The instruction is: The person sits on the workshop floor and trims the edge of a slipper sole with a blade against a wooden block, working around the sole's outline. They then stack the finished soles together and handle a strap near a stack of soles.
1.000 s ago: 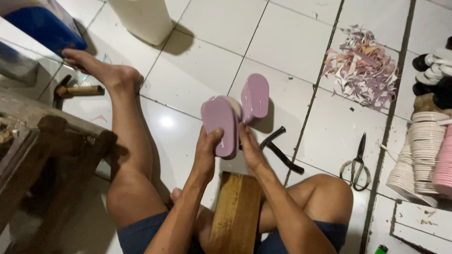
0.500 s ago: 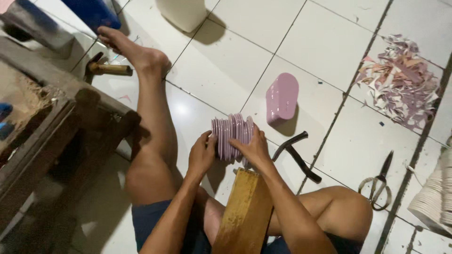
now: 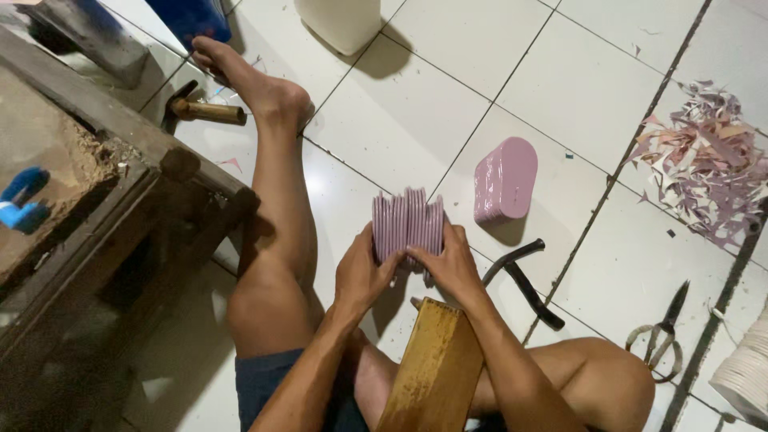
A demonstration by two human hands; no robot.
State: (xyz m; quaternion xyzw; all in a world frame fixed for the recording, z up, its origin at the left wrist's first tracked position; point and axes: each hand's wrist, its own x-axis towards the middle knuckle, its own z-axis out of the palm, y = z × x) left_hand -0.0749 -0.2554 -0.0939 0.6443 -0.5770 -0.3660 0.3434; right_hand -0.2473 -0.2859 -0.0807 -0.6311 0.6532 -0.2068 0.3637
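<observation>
I sit on a white tiled floor. Both hands press a stack of several thin pink foam soles (image 3: 408, 222) together, edges up, just beyond a wooden block (image 3: 432, 368) between my legs. My left hand (image 3: 364, 270) grips the stack's left side and my right hand (image 3: 450, 264) grips its right side. A second stack of pink soles (image 3: 504, 179) stands on the floor a little to the right, apart from my hands.
A black curved tool (image 3: 524, 280) lies right of my right hand. Scissors (image 3: 664, 330) and a heap of pink offcuts (image 3: 708, 164) lie further right. A dark wooden workbench (image 3: 96, 208) stands left, a hammer (image 3: 200, 108) beside my foot, and a white container (image 3: 340, 22) beyond.
The soles I held up flat a second ago are now squeezed on edge between both hands, lower and nearer the block. The other stack stands on the floor.
</observation>
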